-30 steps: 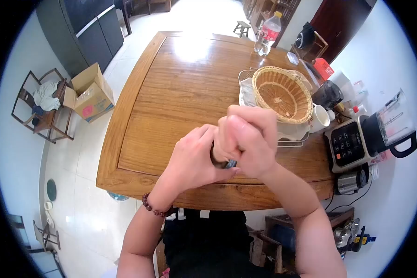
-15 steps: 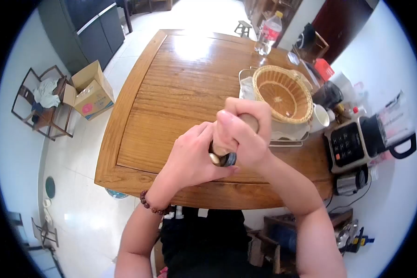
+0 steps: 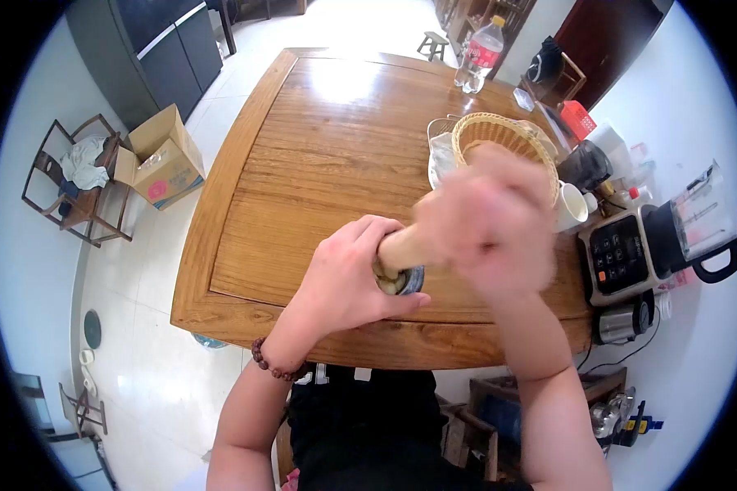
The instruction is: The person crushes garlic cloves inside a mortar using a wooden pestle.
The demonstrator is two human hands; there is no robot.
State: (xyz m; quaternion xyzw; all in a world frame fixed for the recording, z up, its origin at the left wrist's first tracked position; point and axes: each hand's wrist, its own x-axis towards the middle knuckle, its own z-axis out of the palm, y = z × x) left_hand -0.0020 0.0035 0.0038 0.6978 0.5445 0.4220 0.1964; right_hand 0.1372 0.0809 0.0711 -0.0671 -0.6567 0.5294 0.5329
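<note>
Pestle (image 3: 401, 248) leaning from cup (image 3: 414, 281) to right hand (image 3: 495, 221)

Its long axis is slanting from the cup's mouth up toward the right hand, whose blurred fingers are gripping the upper end. The left hand (image 3: 340, 274), nearer the lower end, is wrapping its fingers around the cup. Pale pieces (image 3: 395, 285) are lying inside. Beyond, a basket (image 3: 485, 118) is sitting partly hidden, its contents unclear.

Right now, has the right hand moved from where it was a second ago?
Yes: the blurred right hand has moved rightward, now covering more of the wicker basket.
</note>
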